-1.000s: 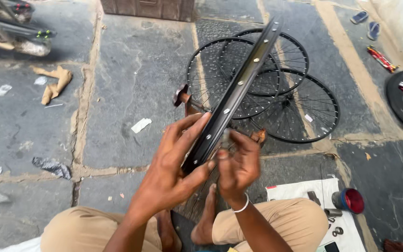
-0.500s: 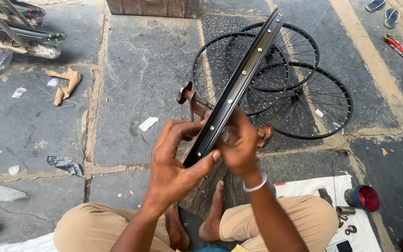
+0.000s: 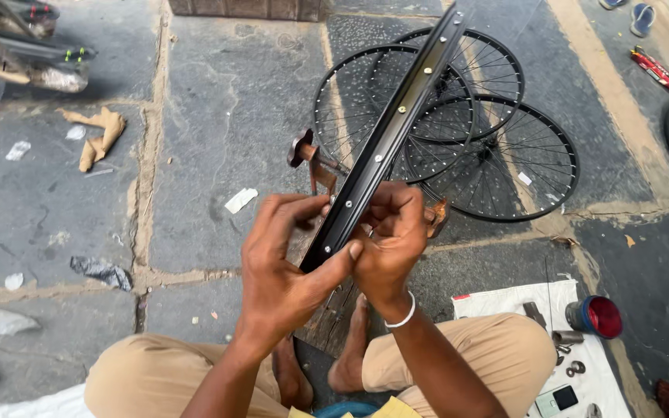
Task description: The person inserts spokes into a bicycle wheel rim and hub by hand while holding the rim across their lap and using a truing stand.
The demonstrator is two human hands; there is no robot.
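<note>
- Bare black wheel rim (image 3: 396, 128) seen edge-on, held up over the lap; its long line slants from the hands at lower centre up and away to the upper right, top end cut off by the frame edge
- Left hand (image 3: 284, 267) wraps the rim's near end from the left side, thumb lying along the inner face, fingers curled over the top; firm hold
- Right hand (image 3: 389, 232) presses in from the right at the same spot, fingers bunched narrow against the rim; whether they pinch a small part there cannot be made out
- Both hands touch the rim, right a shade higher along it
- Rusty metal stand (image 3: 313, 162) pokes out behind the rim, mostly hidden
- Three spoked wheels (image 3: 520, 166) lie overlapping on the stone floor (image 3: 218, 101) beyond
- White cloth (image 3: 505, 298) with small parts and a red-lidded tin (image 3: 596, 317) by the right knee
</note>
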